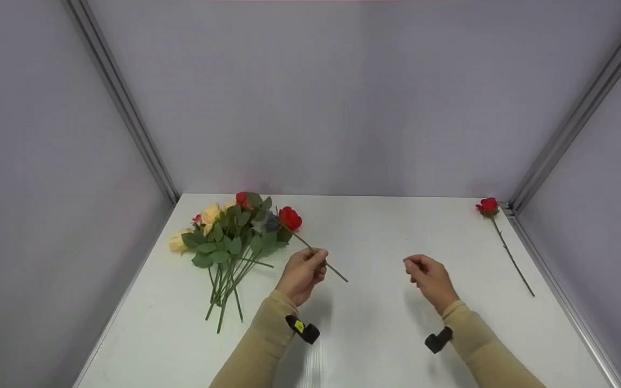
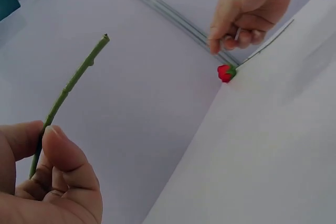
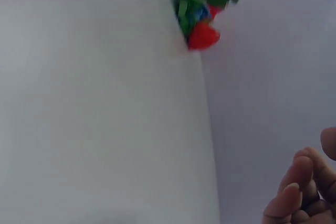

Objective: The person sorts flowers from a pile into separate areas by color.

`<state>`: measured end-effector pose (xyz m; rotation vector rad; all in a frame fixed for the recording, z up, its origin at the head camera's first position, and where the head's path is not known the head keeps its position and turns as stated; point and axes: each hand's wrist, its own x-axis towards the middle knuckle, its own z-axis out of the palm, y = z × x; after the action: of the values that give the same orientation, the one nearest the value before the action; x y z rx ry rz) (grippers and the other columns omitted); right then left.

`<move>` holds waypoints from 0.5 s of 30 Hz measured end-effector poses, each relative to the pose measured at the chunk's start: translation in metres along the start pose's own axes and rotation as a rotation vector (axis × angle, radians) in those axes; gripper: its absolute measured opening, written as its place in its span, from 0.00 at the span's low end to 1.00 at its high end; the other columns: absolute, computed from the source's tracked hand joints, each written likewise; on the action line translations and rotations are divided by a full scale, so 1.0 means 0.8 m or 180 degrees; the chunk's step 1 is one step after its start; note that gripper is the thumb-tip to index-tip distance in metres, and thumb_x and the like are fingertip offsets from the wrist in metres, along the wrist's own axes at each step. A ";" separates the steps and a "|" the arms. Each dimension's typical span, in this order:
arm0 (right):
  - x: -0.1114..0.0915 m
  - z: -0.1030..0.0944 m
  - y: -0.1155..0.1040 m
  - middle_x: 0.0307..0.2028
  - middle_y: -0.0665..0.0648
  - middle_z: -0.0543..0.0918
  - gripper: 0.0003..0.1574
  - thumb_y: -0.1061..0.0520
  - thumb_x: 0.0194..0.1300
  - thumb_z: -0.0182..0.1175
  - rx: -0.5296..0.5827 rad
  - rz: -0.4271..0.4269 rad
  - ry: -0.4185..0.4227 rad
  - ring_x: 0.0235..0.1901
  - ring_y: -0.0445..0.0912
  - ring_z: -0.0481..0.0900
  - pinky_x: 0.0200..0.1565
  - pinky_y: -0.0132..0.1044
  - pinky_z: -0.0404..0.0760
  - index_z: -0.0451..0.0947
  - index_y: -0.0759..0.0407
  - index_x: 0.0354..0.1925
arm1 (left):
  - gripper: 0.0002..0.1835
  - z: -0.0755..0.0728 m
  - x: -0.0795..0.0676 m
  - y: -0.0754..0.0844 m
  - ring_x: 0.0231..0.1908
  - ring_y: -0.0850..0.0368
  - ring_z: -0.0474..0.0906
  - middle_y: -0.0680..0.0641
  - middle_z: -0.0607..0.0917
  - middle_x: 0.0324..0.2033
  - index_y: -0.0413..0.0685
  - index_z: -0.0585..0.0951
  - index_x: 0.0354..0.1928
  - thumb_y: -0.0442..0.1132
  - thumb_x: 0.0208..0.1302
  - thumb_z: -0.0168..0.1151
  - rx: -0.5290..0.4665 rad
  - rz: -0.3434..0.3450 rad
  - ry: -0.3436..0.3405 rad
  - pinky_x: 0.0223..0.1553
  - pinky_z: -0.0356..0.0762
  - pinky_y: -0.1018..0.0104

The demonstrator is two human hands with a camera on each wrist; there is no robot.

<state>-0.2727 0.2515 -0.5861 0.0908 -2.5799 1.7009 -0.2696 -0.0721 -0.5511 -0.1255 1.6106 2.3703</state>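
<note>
My left hand (image 1: 303,274) pinches a green flower stem (image 2: 65,90) between thumb and fingers, above the table. The stem's bare end points right and toward me; its upper end overlaps the pile, so I cannot tell which bloom it carries. At the left lies a bunch of flowers (image 1: 235,242) with red, yellow and blue blooms and green leaves; a red rose (image 1: 290,219) shows at its right side. My right hand (image 1: 430,279) hovers over the middle right, fingers loosely bent and holding nothing. Farther right, a single red rose (image 1: 487,207) lies on the table, stem toward me.
The white table (image 1: 375,323) meets grey panels at the back and on both sides. Metal rails (image 1: 585,110) run along the corners. Stems of the bunch spread toward the table's front left. Each wrist bears a small black camera (image 1: 439,340).
</note>
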 end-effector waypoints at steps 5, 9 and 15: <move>-0.009 0.051 -0.058 0.34 0.60 0.79 0.18 0.45 0.69 0.57 0.0239 -0.0338 -0.0601 0.31 0.51 0.76 0.32 0.36 0.76 0.79 0.58 0.44 | 0.16 0.028 0.008 -0.019 0.29 0.57 0.72 0.48 0.76 0.30 0.41 0.77 0.42 0.46 0.63 0.65 0.0332 -0.0011 0.0057 0.33 0.72 0.66; -0.017 0.067 -0.078 0.29 0.54 0.79 0.14 0.46 0.69 0.58 -0.0109 -0.0727 -0.0872 0.28 0.48 0.77 0.31 0.36 0.77 0.80 0.54 0.42 | 0.16 0.041 0.013 -0.037 0.28 0.58 0.72 0.49 0.77 0.28 0.41 0.78 0.40 0.47 0.62 0.66 0.0568 -0.0006 0.0069 0.31 0.72 0.66; -0.023 0.076 -0.084 0.24 0.42 0.78 0.06 0.49 0.66 0.62 -0.0839 -0.1012 -0.0894 0.22 0.38 0.73 0.26 0.33 0.74 0.81 0.48 0.38 | 0.14 0.049 0.015 -0.054 0.26 0.58 0.73 0.48 0.79 0.28 0.42 0.79 0.39 0.45 0.60 0.68 0.0648 -0.0013 0.0130 0.30 0.73 0.65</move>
<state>-0.2499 0.1694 -0.5499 0.7321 -2.7635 1.3085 -0.2666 -0.0191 -0.5780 -0.1368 1.8570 2.1979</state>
